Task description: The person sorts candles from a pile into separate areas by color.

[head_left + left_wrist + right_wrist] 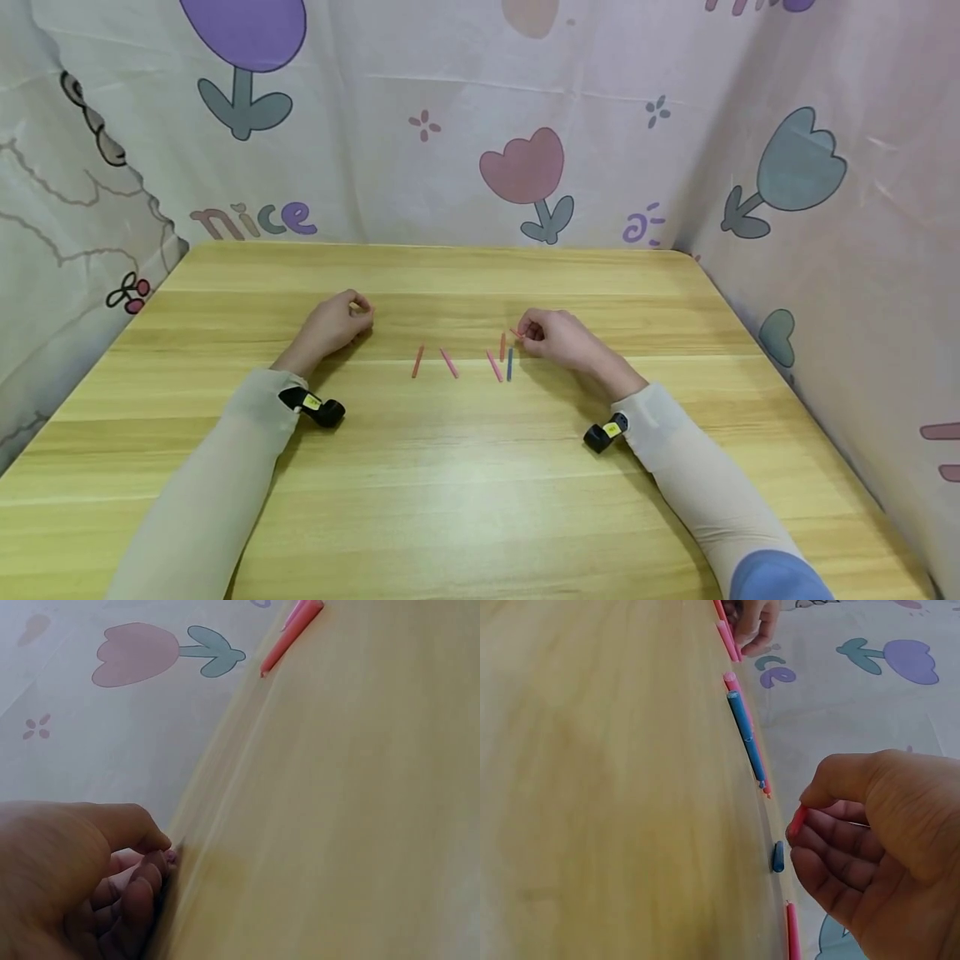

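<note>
At the left, my left hand (333,321) rests low over the table, thumb and forefinger together on a small pinkish thing (172,856), mostly hidden by the fingers. My right hand (555,337) pinches a thin red stick (799,819) between thumb and fingertips. Near it on the tabletop lie a blue stick (510,364), an orange-red stick (502,347) and a pink stick (494,366). Between the hands are another pink stick (448,363) and a red stick (417,362). Below the right fingers, a short blue piece (778,856) shows in the right wrist view.
The wooden table (465,492) carries the sticks around its middle. Printed cloth (375,150) hangs behind it and along both sides. A black wrist camera sits on the left sleeve (202,475) and another on the right sleeve (697,475).
</note>
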